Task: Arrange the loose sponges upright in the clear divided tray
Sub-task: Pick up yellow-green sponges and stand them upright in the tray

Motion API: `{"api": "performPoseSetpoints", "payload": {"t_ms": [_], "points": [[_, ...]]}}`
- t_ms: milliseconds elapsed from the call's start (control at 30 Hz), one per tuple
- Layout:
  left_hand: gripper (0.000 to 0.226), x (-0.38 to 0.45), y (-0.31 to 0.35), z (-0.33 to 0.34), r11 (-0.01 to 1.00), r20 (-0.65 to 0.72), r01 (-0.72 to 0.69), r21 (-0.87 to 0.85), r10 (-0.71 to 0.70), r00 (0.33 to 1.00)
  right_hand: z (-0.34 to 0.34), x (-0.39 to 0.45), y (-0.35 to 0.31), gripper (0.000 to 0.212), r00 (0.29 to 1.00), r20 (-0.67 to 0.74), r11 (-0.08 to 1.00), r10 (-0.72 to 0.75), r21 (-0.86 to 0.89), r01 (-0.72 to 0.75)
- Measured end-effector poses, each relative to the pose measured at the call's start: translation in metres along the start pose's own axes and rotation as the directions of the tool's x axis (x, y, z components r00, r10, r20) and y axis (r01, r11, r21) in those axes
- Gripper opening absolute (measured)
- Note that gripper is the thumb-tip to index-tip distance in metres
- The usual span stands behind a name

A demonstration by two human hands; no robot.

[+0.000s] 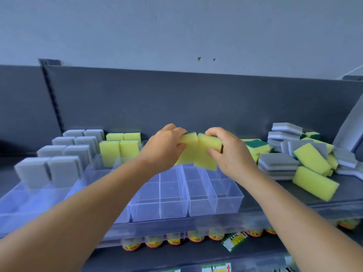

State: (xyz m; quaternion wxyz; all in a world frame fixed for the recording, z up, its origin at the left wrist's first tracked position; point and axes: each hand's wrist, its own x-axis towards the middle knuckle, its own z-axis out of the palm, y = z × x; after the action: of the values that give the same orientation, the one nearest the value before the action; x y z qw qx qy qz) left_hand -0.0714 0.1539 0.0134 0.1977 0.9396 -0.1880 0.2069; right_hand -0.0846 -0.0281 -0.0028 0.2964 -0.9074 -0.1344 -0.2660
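Now two yellow sponges are held side by side, upright, above the back part of the clear divided tray. The left hand grips the left sponge with curled fingers, and the right hand grips the right one. Further left in the tray, grey sponges and yellow sponges stand in rows. On the right a loose pile of sponges lies on the grey shelf.
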Motion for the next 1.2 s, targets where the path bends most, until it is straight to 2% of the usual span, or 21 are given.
{"api": "performPoseSetpoints", "payload": {"t_ms": [100, 400, 633, 800, 1000, 1200], "points": [[0.038, -0.013, -0.034, -0.021, 1.0, -0.017, 0.019, -0.002, -0.019, 1.0, 0.026, 0.008, -0.028, 0.042, 1.0, 0.02, 1.0, 0.019, 0.001, -0.019], [0.038, -0.032, -0.144, -0.068, 0.987, -0.028, 0.117, 0.109, -0.115, 0.993, 0.102, 0.034, -0.096, 0.031, 0.999, 0.052, 0.998, -0.002, 0.065, -0.002], [0.036, -0.023, -0.194, -0.071, 0.958, 0.062, 0.221, 0.181, -0.235, 0.97, 0.144, 0.064, -0.117, 0.031, 0.993, 0.116, 0.999, -0.014, 0.05, 0.009], [0.032, -0.012, -0.21, -0.064, 0.932, 0.134, 0.226, 0.283, -0.272, 0.953, 0.171, 0.085, -0.115, 0.031, 0.976, 0.215, 0.999, -0.024, 0.036, 0.016], [0.025, 0.002, -0.222, -0.057, 0.896, 0.196, 0.206, 0.395, -0.301, 0.933, 0.186, 0.102, -0.106, 0.031, 0.939, 0.343, 0.998, 0.0, -0.065, 0.024], [0.025, 0.004, -0.216, -0.034, 0.852, 0.287, 0.076, 0.518, -0.257, 0.923, 0.197, 0.103, -0.105, 0.032, 0.901, 0.432, 0.987, -0.044, -0.119, 0.106]]}}
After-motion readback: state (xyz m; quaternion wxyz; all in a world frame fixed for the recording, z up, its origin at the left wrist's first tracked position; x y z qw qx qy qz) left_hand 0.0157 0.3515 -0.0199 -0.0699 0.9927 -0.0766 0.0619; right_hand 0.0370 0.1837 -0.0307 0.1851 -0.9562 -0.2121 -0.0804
